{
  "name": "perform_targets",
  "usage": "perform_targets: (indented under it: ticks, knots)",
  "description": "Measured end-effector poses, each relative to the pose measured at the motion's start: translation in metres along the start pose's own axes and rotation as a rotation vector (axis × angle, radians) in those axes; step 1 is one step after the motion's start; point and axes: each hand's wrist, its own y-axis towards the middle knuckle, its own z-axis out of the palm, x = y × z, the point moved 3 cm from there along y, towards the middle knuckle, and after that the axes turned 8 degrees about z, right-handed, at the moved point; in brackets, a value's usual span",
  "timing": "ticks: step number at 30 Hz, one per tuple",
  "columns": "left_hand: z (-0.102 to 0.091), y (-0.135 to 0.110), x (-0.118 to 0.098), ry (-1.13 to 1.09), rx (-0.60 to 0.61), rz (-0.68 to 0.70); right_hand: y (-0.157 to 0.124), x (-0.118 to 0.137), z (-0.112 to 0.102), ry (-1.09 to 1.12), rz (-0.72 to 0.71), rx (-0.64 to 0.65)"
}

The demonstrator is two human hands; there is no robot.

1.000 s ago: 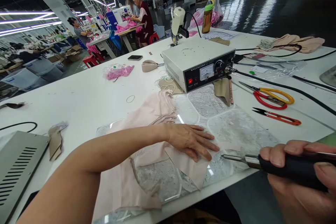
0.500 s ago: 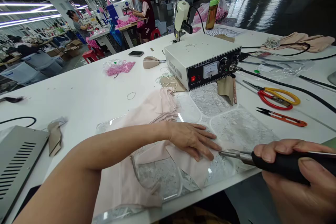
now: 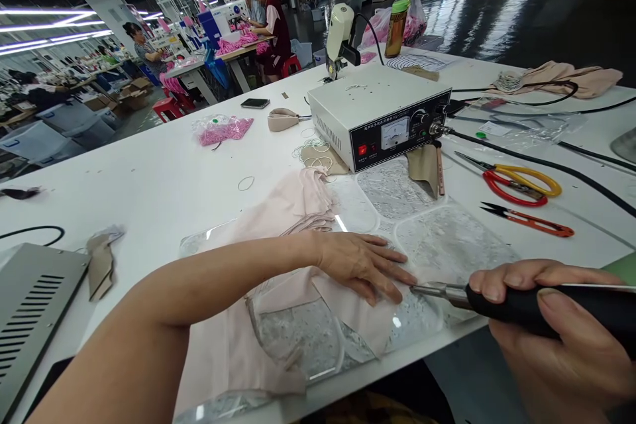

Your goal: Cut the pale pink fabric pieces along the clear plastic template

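Pressing flat on the pink cloth (image 3: 348, 308), the left hand (image 3: 365, 265) lies open, while the right hand (image 3: 556, 338) squeezes the black tool (image 3: 521, 308) just beside it.

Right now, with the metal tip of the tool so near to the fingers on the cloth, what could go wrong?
1. The black-handled tool with a metal tip in the right hand points at the left hand; a slip could hurt its fingertips.
2. The pale pink cloth lies loose and folded on the scratched clear plate; it may shift and the work go crooked.
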Motion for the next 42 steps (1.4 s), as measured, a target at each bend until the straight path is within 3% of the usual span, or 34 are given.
perform_targets:
  ticks: [8,12,16,20,27,33,39,42]
  knots:
    - [-0.003,0.001,-0.001,-0.107,0.010,-0.060,-0.010,0.000,0.003,0.026,0.106,-0.010]
    - [-0.005,0.000,-0.002,-0.064,-0.042,-0.016,-0.007,-0.001,0.005,0.012,0.041,0.034]
    - [-0.003,0.000,-0.001,-0.065,0.008,-0.046,-0.004,0.002,0.007,-0.004,-0.024,0.064]
    - [-0.003,0.001,-0.001,-0.097,0.065,-0.083,-0.006,0.003,0.009,-0.021,0.011,0.072]
    - [-0.003,0.001,-0.002,-0.092,0.061,-0.085,-0.008,-0.002,0.005,0.033,-0.010,0.113]
    - [-0.004,0.000,-0.002,-0.109,-0.040,-0.034,-0.013,0.000,0.008,0.015,0.059,0.122]
    - [-0.007,0.001,-0.004,-0.223,-0.074,-0.110,-0.015,-0.001,0.010,-0.008,0.082,0.125]
    - [-0.005,0.000,-0.005,-0.212,-0.094,-0.060,-0.011,0.001,0.007,0.035,0.112,0.057]
